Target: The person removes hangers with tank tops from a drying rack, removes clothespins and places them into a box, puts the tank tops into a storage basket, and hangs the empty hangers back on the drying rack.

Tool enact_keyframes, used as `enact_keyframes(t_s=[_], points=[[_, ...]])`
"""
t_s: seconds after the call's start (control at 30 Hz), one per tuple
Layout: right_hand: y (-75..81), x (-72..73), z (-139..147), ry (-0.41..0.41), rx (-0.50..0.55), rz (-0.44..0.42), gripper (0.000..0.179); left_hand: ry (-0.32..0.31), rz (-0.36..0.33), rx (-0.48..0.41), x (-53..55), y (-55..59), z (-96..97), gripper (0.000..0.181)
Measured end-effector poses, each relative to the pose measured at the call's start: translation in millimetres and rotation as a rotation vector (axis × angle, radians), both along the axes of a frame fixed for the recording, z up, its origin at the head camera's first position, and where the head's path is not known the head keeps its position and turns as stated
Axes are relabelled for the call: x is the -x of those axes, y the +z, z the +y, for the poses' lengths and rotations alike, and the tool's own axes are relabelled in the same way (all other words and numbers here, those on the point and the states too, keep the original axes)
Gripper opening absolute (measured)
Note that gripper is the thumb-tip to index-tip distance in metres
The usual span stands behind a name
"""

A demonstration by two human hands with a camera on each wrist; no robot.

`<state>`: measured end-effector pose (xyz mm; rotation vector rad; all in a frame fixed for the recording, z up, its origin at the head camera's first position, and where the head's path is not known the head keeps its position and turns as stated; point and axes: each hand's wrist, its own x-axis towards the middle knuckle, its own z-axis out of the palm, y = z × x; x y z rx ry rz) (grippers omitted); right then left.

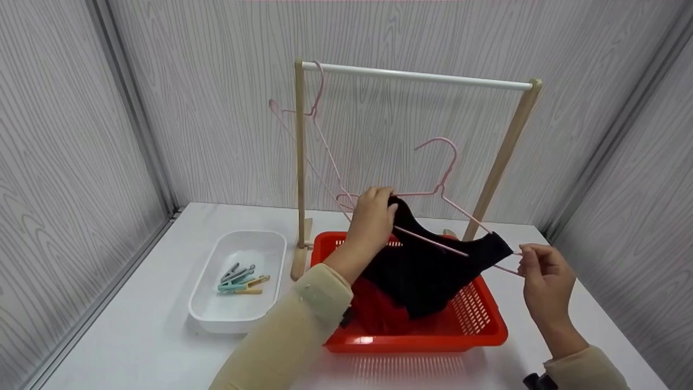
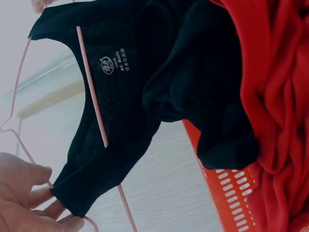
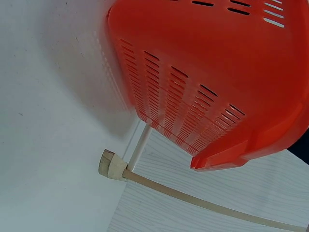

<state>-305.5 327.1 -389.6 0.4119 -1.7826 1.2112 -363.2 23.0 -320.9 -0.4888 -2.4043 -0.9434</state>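
Observation:
A black tank top (image 1: 427,265) with a white printed label inside its neck hangs on a pink hanger (image 1: 449,162), one strap near each end. My left hand (image 1: 372,216) pinches the strap at the left end, and the left wrist view shows fingers (image 2: 41,176) around strap and hanger wire there. Out at the right end, my right hand (image 1: 549,279) pinches the pink hanger between thumb and fingers, just beyond the other strap. The lower part of the top drapes over a red basket (image 1: 417,344), where red cloth (image 1: 379,311) lies.
Behind the basket stands a rack with a white rail (image 1: 417,75) and wooden posts (image 1: 503,157). Another pink hanger (image 1: 322,89) hangs at its left end. To the left, a white tray (image 1: 203,317) holds several clothespins (image 1: 235,284).

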Motion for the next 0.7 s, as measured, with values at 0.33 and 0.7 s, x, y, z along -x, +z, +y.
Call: enact_keyframes(t_s=[0.33,0.7], points=[[3.8,-6.2,0,0.040,0.004,0.024,0.008,0.093,0.147,0.047,-2.1,-6.1,-8.2,0.012],[-4.5,9.4,19,0.056,0.001,-0.004,0.008,0.150,0.225,0.150,-4.9,-4.5,-15.5,0.015]])
